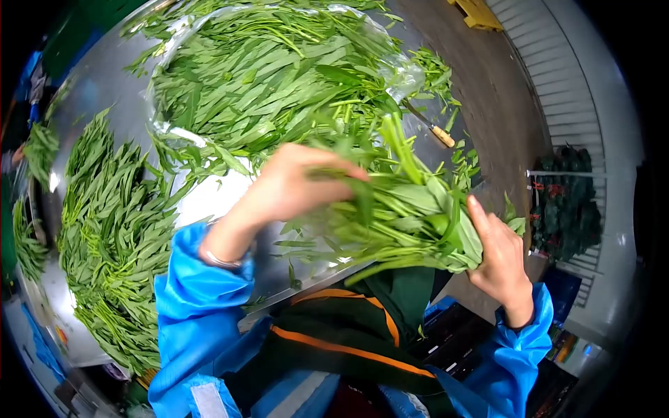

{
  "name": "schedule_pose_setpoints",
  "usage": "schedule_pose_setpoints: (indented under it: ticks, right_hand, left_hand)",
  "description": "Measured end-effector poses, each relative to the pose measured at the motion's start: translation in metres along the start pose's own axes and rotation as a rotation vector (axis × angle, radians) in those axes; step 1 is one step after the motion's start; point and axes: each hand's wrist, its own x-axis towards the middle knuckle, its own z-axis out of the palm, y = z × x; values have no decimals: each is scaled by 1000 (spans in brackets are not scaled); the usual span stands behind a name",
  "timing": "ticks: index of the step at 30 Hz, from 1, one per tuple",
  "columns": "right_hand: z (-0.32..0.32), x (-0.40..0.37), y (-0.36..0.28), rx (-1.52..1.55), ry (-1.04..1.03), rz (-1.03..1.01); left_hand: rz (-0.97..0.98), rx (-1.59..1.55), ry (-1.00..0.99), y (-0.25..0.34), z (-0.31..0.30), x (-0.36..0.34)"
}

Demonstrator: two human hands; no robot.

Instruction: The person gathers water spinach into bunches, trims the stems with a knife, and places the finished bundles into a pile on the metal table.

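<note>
Grips a bunch of water spinach (411,216) in the right hand (500,261), fingers closed around 1 side, over the near edge of the metal bench (125,90). Curls the left hand (300,182) at the opposite side; cannot tell, through blur, whether gripping. Has 1 plastic-lined heap (258,83) beyond, 1 knife (442,135) near it, 1 pile (115,237) leftward.

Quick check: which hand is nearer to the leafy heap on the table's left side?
Left. The left hand is just right of the leafy heap, apart from it; the right hand is much farther right, at the far end of the held bunch.
</note>
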Motion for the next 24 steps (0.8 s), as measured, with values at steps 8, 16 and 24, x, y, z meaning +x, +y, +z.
schedule_pose_setpoints:
  ticks: [8, 16, 24]
  right_hand:
    - [-9, 4, -10, 146, -211, 121]
    - [-4, 5, 1, 609, -417, 379]
    - [63, -13, 49, 1535, -497, 236]
  left_hand:
    - [241, 139, 154, 19, 5, -11]
    - [-32, -460, 341, -8, -23, -6]
    - [239, 100, 66, -18, 8, 8]
